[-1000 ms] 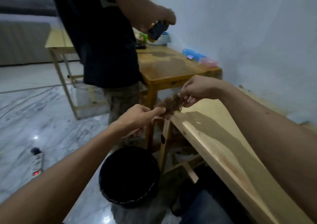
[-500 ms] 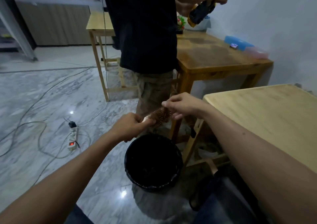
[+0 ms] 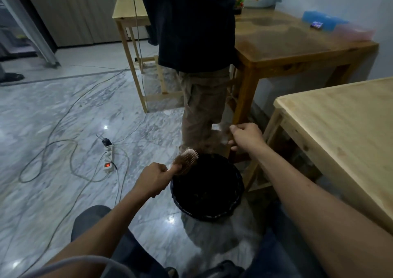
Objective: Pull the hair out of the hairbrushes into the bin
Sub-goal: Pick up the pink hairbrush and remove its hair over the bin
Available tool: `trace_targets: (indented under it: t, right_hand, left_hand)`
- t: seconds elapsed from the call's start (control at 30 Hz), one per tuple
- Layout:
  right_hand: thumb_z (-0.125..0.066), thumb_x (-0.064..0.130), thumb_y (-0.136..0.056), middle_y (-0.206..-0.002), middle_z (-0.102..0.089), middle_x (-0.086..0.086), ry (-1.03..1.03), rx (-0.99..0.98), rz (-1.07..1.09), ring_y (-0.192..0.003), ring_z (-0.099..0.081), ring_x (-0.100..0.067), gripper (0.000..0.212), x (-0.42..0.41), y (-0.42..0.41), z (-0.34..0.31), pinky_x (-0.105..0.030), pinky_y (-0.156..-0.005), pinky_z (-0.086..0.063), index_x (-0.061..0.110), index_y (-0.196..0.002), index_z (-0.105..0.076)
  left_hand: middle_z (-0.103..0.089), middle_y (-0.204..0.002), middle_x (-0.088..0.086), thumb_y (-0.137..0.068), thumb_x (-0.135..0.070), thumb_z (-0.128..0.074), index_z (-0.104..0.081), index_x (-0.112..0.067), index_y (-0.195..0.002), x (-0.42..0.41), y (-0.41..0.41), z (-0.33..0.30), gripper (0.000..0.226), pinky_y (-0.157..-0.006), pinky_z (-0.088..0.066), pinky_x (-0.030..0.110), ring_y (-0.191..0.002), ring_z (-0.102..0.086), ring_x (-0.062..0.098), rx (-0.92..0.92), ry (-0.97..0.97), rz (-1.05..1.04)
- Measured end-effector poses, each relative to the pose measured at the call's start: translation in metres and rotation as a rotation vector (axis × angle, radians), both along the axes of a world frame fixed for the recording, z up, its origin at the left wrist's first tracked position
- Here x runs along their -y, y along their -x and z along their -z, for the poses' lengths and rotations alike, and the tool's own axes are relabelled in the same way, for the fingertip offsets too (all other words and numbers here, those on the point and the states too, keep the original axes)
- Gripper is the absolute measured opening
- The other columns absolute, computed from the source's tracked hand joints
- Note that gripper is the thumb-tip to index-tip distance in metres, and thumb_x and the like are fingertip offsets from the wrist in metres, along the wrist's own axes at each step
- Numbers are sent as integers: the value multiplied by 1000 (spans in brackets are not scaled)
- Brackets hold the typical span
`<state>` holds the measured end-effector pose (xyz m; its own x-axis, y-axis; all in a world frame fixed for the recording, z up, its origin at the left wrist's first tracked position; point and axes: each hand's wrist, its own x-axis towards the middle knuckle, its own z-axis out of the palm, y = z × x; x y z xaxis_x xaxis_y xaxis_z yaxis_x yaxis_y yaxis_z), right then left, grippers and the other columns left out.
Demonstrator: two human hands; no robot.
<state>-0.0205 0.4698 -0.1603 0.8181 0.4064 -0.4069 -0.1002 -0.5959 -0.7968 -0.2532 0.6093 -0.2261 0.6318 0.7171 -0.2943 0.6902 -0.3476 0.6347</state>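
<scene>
The one head view looks forward and steeply down, close over the bin (image 3: 207, 187) and floor (image 3: 53, 128).

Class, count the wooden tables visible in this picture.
3: a small pale wooden table behind the standing person, a dark varnished wooden table by the wall, a light wooden table at right. Others may be hidden.

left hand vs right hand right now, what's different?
The left hand is fisted around the hairbrush handle at the near-left rim of the bin; the right hand is away from the brush. The left hand is nearer the camera; the right reaches past the bin's far rim, fingertips pinched, contents unclear. Both are bare.
</scene>
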Motion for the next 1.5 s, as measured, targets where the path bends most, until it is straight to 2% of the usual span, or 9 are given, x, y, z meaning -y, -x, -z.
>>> trace_targets:
  t: [0.17, 0.37, 0.53, 0.63, 0.83, 0.97, 1.07, 1.23, 1.5]
  right_hand:
    - [-67, 51, -95, -102, -68, -4, -124, -157, -177, -85, -74, -20, 44, -6, 26, 25, -31, -63, -63, 15, -120, -61]
    - [-80, 2, -86, -99, -79, -16, -136, -43, -206, -81, -77, -21, 16, -13, 27, 41, -37, -82, -65, 7, -100, -76]
    - [-75, 4, -91, -95, -77, -7, -55, 42, -23, -82, -75, -15, 9, 8, 0, 31, -26, -72, -62, 12, -93, -77]
    - [-74, 2, -91, -107, -75, -7, 5, -47, -168, -93, -74, -18, 17, 12, 1, 35, -34, -87, -62, 14, -102, -76]
    - [-73, 34, -84, -136, -60, 5, -53, -78, -416, -126, -55, -17, 65, -2, 16, 41, -31, -98, -45, 31, -146, -56]
    - [-74, 29, -94, -97, -78, -4, -313, -219, -407, -90, -72, -16, 16, -8, 26, 49, -22, -77, -57, 14, -99, -75]
    - [-78, 20, -92, -68, -75, 2, -321, -95, -300, -65, -65, -10, 16, -10, 26, 47, -19, -61, -52, 15, -77, -76]
    - [-77, 24, -92, -75, -76, 0, -207, 6, -277, -68, -67, -9, 16, -3, 27, 37, -26, -72, -57, 11, -84, -78]
    - [-74, 24, -93, -77, -74, -5, -114, 55, -121, -74, -68, -17, 21, 7, 15, 39, -34, -74, -58, 14, -74, -75]
  left_hand:
    - [-57, -46, 3, -79, -77, -54, -65, -5, -64, 4, -16, -4, 75, -48, -54, 41, -36, -53, 15, 40, -87, 30]
    - [-43, -42, -2, -80, -77, -53, -39, -17, -48, 4, -19, -7, 69, -46, -40, 39, -42, -50, 19, 34, -239, -9]
    - [-58, -51, 12, -77, -80, -49, -50, -7, -58, -21, -5, -2, 75, -45, -53, 43, -37, -54, 22, 104, -153, -237]
    - [-53, -48, 9, -77, -79, -52, -54, 3, -62, -20, -2, 1, 84, -41, -47, 39, -35, -51, 19, 137, -149, -202]
    - [-31, -41, -6, -83, -73, -54, -31, -21, -49, 8, -20, -14, 66, -48, -24, 32, -39, -33, 13, 169, -330, 10]
    - [-44, -44, 4, -82, -77, -49, -46, -11, -54, 8, -25, -14, 71, -46, -30, 33, -41, -41, 15, 201, -373, 49]
    - [-41, -44, 3, -84, -72, -52, -40, -16, -51, 6, -27, -16, 67, -48, -28, 33, -42, -42, 17, 219, -386, 0]
    - [-34, -48, 1, -82, -77, -50, -31, -16, -57, -9, -22, -13, 69, -50, -28, 33, -45, -40, 20, 159, -315, -218]
    - [-54, -56, 10, -70, -80, -55, -60, -2, -70, -30, -25, -16, 78, -43, -42, 31, -44, -51, 24, 265, -20, -452]
